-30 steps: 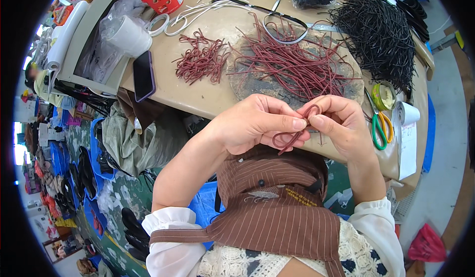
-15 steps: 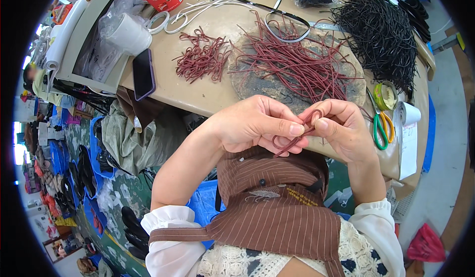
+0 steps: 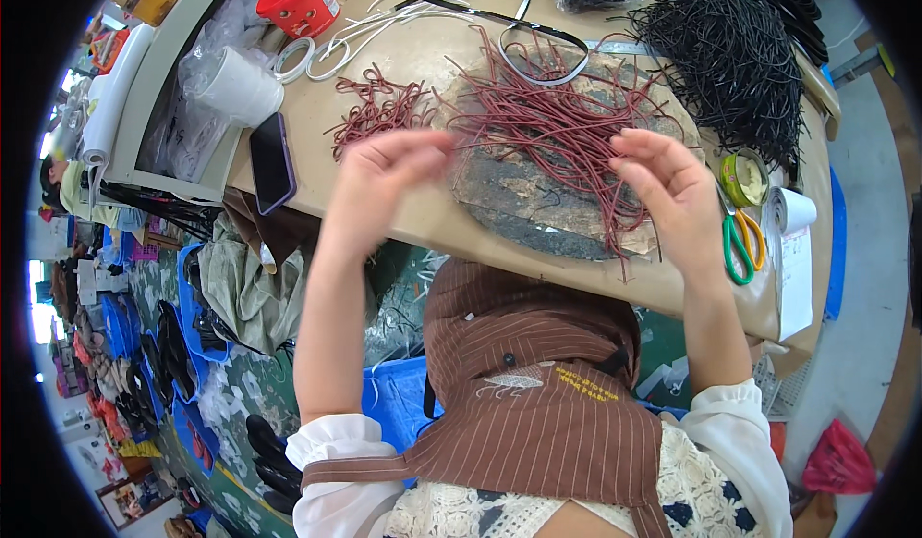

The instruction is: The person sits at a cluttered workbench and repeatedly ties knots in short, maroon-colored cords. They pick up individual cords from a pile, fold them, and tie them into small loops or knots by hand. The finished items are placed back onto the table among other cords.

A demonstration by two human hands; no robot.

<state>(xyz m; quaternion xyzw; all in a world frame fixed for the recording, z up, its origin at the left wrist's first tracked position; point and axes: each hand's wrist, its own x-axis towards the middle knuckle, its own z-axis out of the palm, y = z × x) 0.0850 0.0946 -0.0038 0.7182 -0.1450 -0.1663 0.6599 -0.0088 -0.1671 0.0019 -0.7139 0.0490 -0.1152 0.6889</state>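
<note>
Well, nearest, along the bottom of the frame, a brown striped apron. Above it, right of centre, the right hand, thumb and forefinger narrowly parted over the cords, with nothing clearly between them. Left of centre, the left hand, blurred, overlapping the lower edge of a looped bunch in view; impossible to tell whether empty or pinching something. Just beyond, mid-frame, loose red-brown cords tangled across a rounded board: by their look, light, limp, a little springy at the bends, hardly fragile. Best to pinch one near a free end at the heap's edge, then draw gently to avoid snagging others. Farther left on the tan table, the looped bunch, probably soft and prone to interlocking. Farthest, upper right, a heap of thin black strands.
</note>
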